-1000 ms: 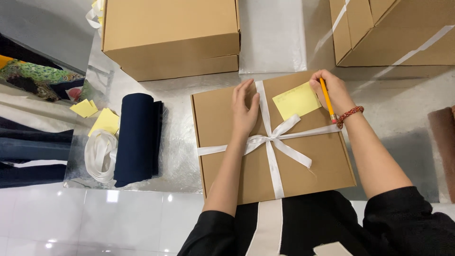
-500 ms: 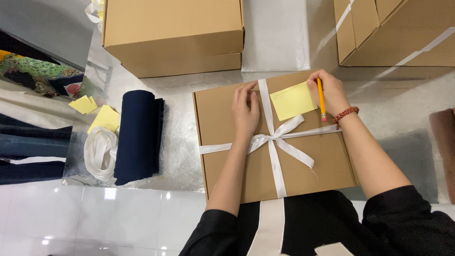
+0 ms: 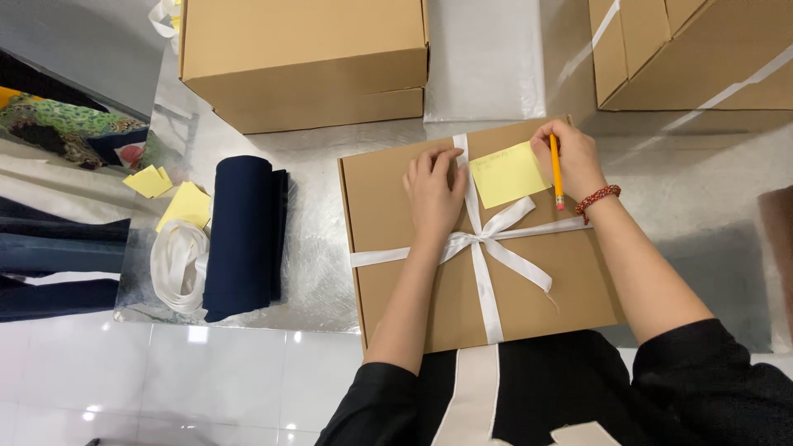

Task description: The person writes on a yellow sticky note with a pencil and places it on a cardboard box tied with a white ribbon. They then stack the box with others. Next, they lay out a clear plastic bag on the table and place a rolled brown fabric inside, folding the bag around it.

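Note:
A flat brown cardboard box [image 3: 413, 272] tied with a white ribbon bow [image 3: 483, 239] lies in front of me. A yellow sticky note [image 3: 508, 173] sits on its lid, right of the ribbon. My left hand [image 3: 434, 194] rests flat on the lid beside the ribbon, fingers apart. My right hand [image 3: 570, 157] grips a yellow pencil [image 3: 556, 169] with its tip at the note's upper right edge. A red bead bracelet [image 3: 596, 198] circles that wrist.
A larger brown box [image 3: 306, 58] stands behind, another taped box [image 3: 694, 49] at the back right. To the left lie a folded navy cloth [image 3: 244, 235], a coil of white ribbon [image 3: 178, 264] and yellow note pads [image 3: 186, 202]. Folded clothes [image 3: 49, 248] fill the far left.
My view has shifted slightly. Both hands stay on the box lid, and the pencil has moved a little over the note.

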